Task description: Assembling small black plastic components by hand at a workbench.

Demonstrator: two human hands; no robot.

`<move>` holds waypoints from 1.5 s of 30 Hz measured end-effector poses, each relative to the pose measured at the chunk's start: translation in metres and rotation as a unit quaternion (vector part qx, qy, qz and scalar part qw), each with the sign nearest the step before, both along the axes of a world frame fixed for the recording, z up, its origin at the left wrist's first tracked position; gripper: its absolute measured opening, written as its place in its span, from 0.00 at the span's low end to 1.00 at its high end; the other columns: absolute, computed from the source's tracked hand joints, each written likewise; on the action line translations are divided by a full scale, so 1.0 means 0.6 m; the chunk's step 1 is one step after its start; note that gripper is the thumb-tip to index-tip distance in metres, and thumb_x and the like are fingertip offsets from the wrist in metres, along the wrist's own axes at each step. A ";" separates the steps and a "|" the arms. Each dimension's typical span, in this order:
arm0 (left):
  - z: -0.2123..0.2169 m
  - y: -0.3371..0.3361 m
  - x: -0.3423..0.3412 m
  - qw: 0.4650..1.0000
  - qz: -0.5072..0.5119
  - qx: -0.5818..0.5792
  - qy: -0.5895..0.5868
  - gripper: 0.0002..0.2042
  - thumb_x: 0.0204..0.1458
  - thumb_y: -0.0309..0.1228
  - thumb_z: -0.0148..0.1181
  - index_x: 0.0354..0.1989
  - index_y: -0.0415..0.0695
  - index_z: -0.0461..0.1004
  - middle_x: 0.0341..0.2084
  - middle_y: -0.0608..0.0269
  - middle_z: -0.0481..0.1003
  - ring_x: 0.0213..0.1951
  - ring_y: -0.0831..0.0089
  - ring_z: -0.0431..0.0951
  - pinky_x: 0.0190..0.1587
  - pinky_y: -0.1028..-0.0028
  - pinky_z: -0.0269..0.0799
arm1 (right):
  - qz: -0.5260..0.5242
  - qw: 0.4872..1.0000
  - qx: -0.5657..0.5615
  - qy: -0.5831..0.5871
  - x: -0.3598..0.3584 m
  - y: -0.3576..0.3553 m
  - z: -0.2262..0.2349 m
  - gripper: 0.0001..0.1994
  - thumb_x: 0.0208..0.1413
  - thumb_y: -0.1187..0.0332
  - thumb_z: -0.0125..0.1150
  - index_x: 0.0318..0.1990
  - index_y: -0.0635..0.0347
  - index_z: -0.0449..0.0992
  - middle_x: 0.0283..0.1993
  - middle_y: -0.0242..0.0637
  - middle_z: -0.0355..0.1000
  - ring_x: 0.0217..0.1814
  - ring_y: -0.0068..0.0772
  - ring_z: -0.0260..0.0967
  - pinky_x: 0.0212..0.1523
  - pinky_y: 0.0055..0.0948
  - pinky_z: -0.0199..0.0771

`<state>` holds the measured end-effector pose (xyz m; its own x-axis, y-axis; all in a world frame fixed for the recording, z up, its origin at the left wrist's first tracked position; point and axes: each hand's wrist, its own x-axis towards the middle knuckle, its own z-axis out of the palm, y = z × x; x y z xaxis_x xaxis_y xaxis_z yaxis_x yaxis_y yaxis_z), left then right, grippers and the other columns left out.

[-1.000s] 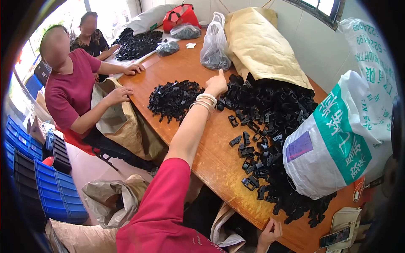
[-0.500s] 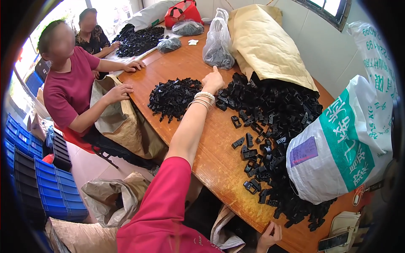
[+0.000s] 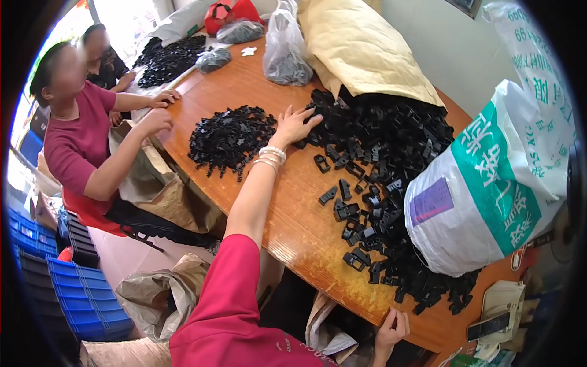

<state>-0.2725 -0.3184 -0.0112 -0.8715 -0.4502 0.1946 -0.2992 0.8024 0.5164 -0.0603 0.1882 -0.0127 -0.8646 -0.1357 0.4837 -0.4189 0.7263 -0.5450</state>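
My left arm stretches across the wooden table, and my left hand (image 3: pixel 296 125) is open with its fingers spread. The fingertips are at the left edge of a large heap of black plastic buckle-like parts (image 3: pixel 391 137). To the left of that wrist lies a separate heap of smaller black plastic pieces (image 3: pixel 231 142). My right hand (image 3: pixel 392 327) rests at the near table edge, below the large heap, with its fingers curled in. Whether anything is inside those fingers is hidden.
A brown paper sack (image 3: pixel 367 52) and a white-green woven bag (image 3: pixel 471 196) flank the large heap. A clear plastic bag (image 3: pixel 286 55) stands farther back. Two people sit at the left, beside another black heap (image 3: pixel 171 60). Blue crates (image 3: pixel 82 296) stack at lower left.
My left hand has gone from one finger extended to spread fingers beside the large heap. The nearer person's hand has lifted from the table edge. The whole view has shifted slightly.
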 end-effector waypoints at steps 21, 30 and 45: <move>-0.006 0.066 0.046 0.932 -0.029 0.172 0.319 0.18 0.61 0.37 0.49 0.48 0.35 0.74 0.54 0.43 0.70 0.57 0.53 0.69 0.59 0.65 0.62 | 0.261 0.955 0.125 0.068 -0.048 -0.186 0.025 0.24 0.49 0.62 0.64 0.55 0.55 0.71 0.65 0.49 0.56 0.70 0.58 0.48 0.65 0.62 0.45; -0.017 -0.061 -0.139 0.974 -0.028 0.095 0.203 0.20 0.59 0.41 0.50 0.58 0.49 0.69 0.65 0.50 0.58 0.67 0.49 0.54 0.66 0.59 0.53 | 0.198 0.970 0.131 0.052 -0.054 -0.180 0.020 0.23 0.46 0.70 0.55 0.54 0.53 0.73 0.66 0.49 0.57 0.73 0.58 0.45 0.66 0.72 0.32; 0.006 -0.027 -0.132 0.991 -0.120 -0.023 0.052 0.17 0.48 0.37 0.60 0.44 0.41 0.78 0.45 0.50 0.76 0.48 0.52 0.75 0.53 0.61 0.69 | 0.200 0.974 0.107 -0.015 -0.062 -0.180 0.024 0.24 0.40 0.73 0.54 0.51 0.54 0.75 0.66 0.48 0.58 0.72 0.59 0.46 0.66 0.72 0.28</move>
